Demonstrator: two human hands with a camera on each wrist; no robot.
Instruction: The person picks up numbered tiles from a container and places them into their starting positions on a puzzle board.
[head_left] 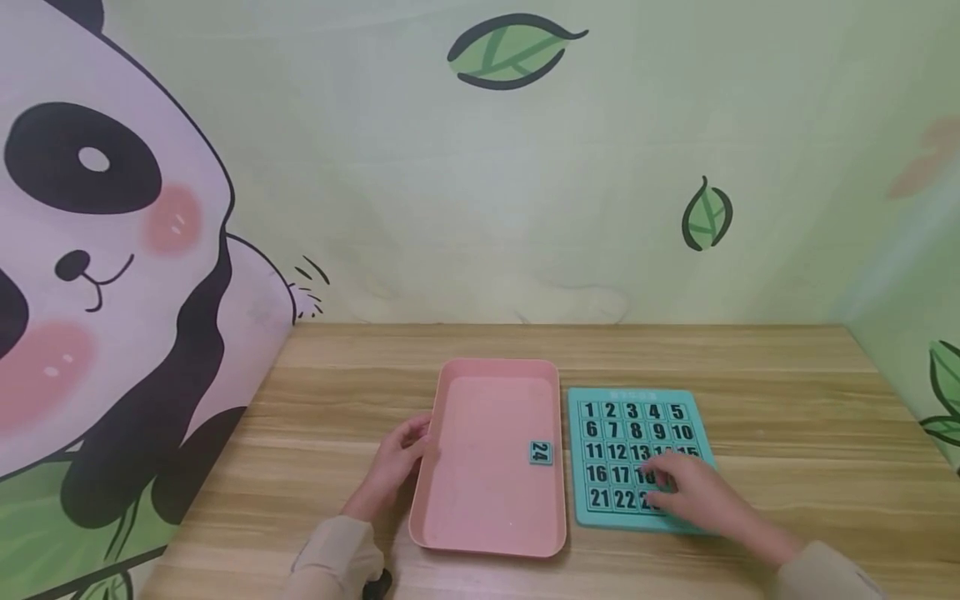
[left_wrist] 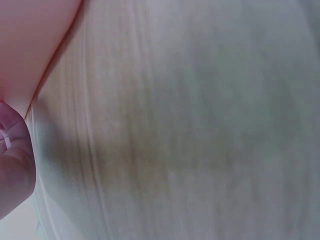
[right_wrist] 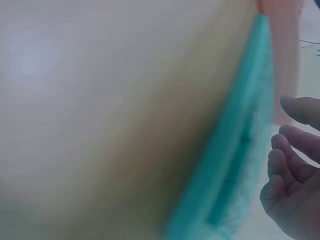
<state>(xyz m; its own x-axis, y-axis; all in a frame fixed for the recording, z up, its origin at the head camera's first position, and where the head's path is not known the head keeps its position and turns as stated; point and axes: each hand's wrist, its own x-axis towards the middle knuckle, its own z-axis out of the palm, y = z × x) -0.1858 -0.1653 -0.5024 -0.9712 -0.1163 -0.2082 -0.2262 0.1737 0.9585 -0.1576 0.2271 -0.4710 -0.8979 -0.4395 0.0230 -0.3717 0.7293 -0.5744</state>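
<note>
A pink tray (head_left: 487,500) lies lengthwise on the table, with one teal tile (head_left: 540,452) marked 24 turned sideways near its right wall. My left hand (head_left: 397,462) rests against the tray's left outer side, its fingertips right at the wall; only part of that hand shows in the left wrist view. To the right of the tray is a teal number board (head_left: 630,525) with rows of black-numbered tiles. My right hand (head_left: 693,492) hovers over its lower right part, fingers loosely bent, thumb apart, nothing between them. It hides the tiles in that corner.
A wood-grain table (head_left: 360,358) carries both tray and board, which stand close together with a narrow gap. Behind rises a pale green backdrop (head_left: 405,208) with a cartoon panda (head_left: 112,275) and leaves. A dark object (head_left: 377,586) shows by the left sleeve.
</note>
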